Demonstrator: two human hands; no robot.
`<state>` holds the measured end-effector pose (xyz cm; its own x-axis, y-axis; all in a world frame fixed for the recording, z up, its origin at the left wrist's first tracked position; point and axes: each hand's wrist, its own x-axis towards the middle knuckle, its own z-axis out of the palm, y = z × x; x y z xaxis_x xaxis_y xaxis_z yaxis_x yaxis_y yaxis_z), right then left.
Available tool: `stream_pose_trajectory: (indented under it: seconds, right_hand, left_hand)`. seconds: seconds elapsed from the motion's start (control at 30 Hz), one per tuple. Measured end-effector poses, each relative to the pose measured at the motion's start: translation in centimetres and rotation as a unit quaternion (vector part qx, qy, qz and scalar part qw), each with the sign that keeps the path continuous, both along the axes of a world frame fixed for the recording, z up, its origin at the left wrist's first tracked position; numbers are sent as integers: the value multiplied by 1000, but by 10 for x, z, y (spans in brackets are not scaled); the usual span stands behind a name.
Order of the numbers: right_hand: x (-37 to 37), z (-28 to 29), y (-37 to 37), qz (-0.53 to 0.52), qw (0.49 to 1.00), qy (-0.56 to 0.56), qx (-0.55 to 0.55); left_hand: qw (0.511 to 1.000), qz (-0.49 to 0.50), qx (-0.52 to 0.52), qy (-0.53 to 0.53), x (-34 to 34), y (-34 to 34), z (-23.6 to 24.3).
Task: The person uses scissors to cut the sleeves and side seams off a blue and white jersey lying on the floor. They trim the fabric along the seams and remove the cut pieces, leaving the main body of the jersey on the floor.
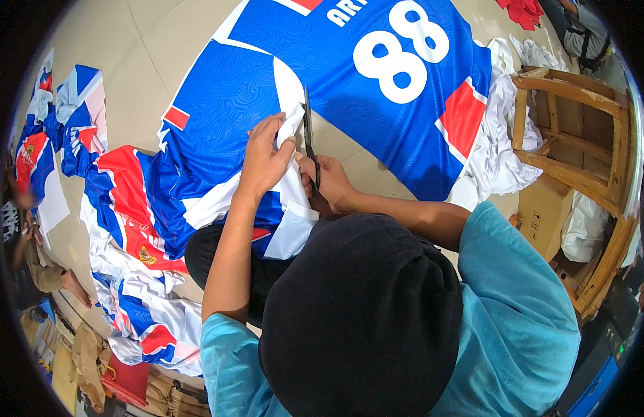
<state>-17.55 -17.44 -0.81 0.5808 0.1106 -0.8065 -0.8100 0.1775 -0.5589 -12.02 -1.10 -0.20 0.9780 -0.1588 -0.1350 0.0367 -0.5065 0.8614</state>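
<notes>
The person's right hand (329, 182) grips long black scissors (308, 132) by the handles; their long axis points away from the body, just right of a white cloth strip (291, 125). The left hand (267, 158), nearer the strip, pinches it between thumb and fingers. Shiny blue patterned fabric (217, 87) spreads beyond, on beige floor tiles (343, 144). Whether the blades are parted cannot be told.

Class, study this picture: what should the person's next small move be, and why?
Probably a short forward snip with the long-bladed black scissors along the curved white margin of the blue patterned fabric. The right hand grips the scissors, which point forward beside that margin, while the left hand holds white cloth close by. Whether cloth sits between the blades is unclear.
</notes>
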Motion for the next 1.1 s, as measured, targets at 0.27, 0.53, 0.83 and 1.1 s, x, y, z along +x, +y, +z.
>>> stream_pose_trajectory:
  seconds: [0.27, 0.53, 0.83, 1.1]
  right_hand:
    - [0, -1, 0, 2, 1000, -1, -12]
    - [1, 0, 2, -5, 1000, -6, -10]
    - [1, -1, 3, -16, 1000, -12, -3]
    - [0, 0, 4, -23, 1000, -15, -6]
  left_hand:
    - [1000, 4, 2, 3, 0, -1, 1]
    - [1000, -6, 25, -5, -2, 0, -5]
    - [1000, -10, 20, -4, 0, -1, -2]
    - [1000, -1, 5, 3, -2, -1, -1]
